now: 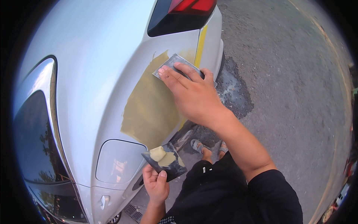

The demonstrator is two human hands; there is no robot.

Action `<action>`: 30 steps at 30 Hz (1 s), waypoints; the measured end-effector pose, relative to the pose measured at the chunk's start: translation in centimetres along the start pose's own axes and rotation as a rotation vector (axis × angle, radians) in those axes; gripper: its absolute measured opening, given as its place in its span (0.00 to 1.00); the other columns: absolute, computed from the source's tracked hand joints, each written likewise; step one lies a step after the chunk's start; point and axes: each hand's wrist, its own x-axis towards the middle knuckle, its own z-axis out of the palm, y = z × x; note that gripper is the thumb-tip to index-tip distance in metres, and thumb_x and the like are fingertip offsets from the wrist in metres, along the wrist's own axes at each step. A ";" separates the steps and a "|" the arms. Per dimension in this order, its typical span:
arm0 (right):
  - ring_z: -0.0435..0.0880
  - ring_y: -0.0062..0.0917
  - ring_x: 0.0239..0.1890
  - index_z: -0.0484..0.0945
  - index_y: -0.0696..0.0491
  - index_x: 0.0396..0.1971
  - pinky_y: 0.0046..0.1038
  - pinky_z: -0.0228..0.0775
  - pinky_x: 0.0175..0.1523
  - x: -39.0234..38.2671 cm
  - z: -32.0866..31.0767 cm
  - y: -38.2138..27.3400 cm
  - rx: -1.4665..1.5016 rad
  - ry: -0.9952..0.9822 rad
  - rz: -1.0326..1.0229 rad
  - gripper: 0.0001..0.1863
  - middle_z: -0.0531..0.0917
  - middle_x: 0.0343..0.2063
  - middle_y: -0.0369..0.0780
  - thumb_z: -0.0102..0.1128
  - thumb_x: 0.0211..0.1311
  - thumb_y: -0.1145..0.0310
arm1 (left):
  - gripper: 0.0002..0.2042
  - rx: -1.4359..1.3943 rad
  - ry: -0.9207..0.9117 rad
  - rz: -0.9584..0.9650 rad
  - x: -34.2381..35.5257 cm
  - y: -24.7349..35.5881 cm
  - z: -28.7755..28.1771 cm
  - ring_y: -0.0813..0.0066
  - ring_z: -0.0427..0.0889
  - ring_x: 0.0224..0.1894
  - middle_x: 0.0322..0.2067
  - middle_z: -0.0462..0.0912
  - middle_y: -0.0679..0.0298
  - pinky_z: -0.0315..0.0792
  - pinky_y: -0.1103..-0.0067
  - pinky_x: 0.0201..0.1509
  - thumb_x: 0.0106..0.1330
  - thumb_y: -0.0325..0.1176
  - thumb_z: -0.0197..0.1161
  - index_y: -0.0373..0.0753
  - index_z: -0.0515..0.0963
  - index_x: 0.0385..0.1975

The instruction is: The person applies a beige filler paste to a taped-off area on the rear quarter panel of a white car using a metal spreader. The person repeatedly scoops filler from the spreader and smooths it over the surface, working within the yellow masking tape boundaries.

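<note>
My right hand (194, 89) presses a flat metal putty spreader (179, 61) against a white car's rear side panel, fingers spread over its back. Beneath and beside the blade lies a broad patch of olive-tan body filler (151, 106). My left hand (156, 184) grips a dark square plate (173, 172) by its lower edge, thumb on top. A lump of pale filler (158, 154) sits on that plate, with a flatter smear next to it. The plate is held just below the patch's lower end, near the fuel flap (119, 160).
Yellow masking tape (200, 46) runs down the panel's right edge below the red tail light (192, 5). A door handle (104, 201) and side window (35, 138) are at lower left. Grey ground (291, 93) with a wet patch (233, 87) spreads to the right.
</note>
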 end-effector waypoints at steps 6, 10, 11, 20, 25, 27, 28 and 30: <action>0.69 0.30 0.59 0.68 0.47 0.57 0.45 0.56 0.52 1.6 -1.0 1.1 0.020 0.032 0.042 0.27 0.73 0.57 0.32 0.51 0.54 0.76 | 0.19 0.007 0.000 -0.018 -0.1 0.1 0.1 0.66 0.74 0.54 0.51 0.72 0.49 0.64 0.71 0.61 0.62 0.17 0.49 0.28 0.59 0.54; 0.69 0.30 0.59 0.68 0.47 0.57 0.45 0.56 0.52 0.5 0.1 1.0 0.023 0.029 0.028 0.26 0.73 0.57 0.32 0.51 0.54 0.75 | 0.21 0.025 0.003 -0.028 -0.1 -0.1 0.2 0.66 0.74 0.54 0.51 0.74 0.51 0.64 0.70 0.61 0.61 0.18 0.50 0.31 0.59 0.54; 0.69 0.30 0.59 0.68 0.47 0.57 0.45 0.56 0.52 -0.1 0.1 0.8 0.031 0.007 0.031 0.26 0.73 0.57 0.32 0.50 0.55 0.75 | 0.21 0.027 0.009 -0.026 -0.1 -0.1 0.1 0.66 0.74 0.54 0.51 0.74 0.51 0.63 0.70 0.61 0.60 0.18 0.50 0.31 0.59 0.54; 0.69 0.30 0.59 0.67 0.49 0.57 0.49 0.57 0.50 1.5 0.0 1.0 0.020 0.046 0.039 0.25 0.73 0.56 0.34 0.50 0.55 0.74 | 0.21 0.040 0.015 -0.026 0.0 -0.2 -0.1 0.66 0.74 0.54 0.51 0.74 0.51 0.63 0.70 0.61 0.60 0.18 0.49 0.31 0.59 0.54; 0.69 0.29 0.59 0.67 0.49 0.57 0.50 0.58 0.49 -1.1 0.7 -0.3 0.047 0.000 0.046 0.27 0.74 0.55 0.35 0.52 0.54 0.74 | 0.20 -0.004 0.014 -0.050 0.1 -0.6 -0.1 0.67 0.74 0.54 0.51 0.72 0.50 0.64 0.72 0.61 0.61 0.17 0.50 0.29 0.60 0.54; 0.69 0.30 0.57 0.66 0.51 0.58 0.53 0.57 0.48 -1.9 0.7 0.2 0.066 -0.036 0.026 0.27 0.73 0.56 0.36 0.50 0.54 0.73 | 0.20 0.016 0.003 -0.034 0.2 -0.5 0.0 0.67 0.74 0.54 0.51 0.73 0.50 0.64 0.72 0.61 0.61 0.17 0.50 0.29 0.60 0.54; 0.69 0.30 0.57 0.66 0.51 0.58 0.52 0.57 0.48 -2.0 0.5 0.8 0.081 -0.012 0.043 0.27 0.72 0.56 0.36 0.50 0.54 0.73 | 0.20 0.027 -0.003 -0.026 0.2 -0.5 0.0 0.67 0.74 0.54 0.51 0.73 0.50 0.64 0.72 0.61 0.61 0.17 0.50 0.29 0.60 0.54; 0.69 0.31 0.58 0.66 0.51 0.58 0.52 0.57 0.48 -1.0 -0.3 2.2 0.106 0.034 0.080 0.27 0.72 0.57 0.36 0.49 0.54 0.74 | 0.20 0.040 0.010 -0.035 0.3 -0.3 0.3 0.66 0.74 0.54 0.51 0.74 0.50 0.64 0.71 0.61 0.60 0.18 0.50 0.30 0.59 0.54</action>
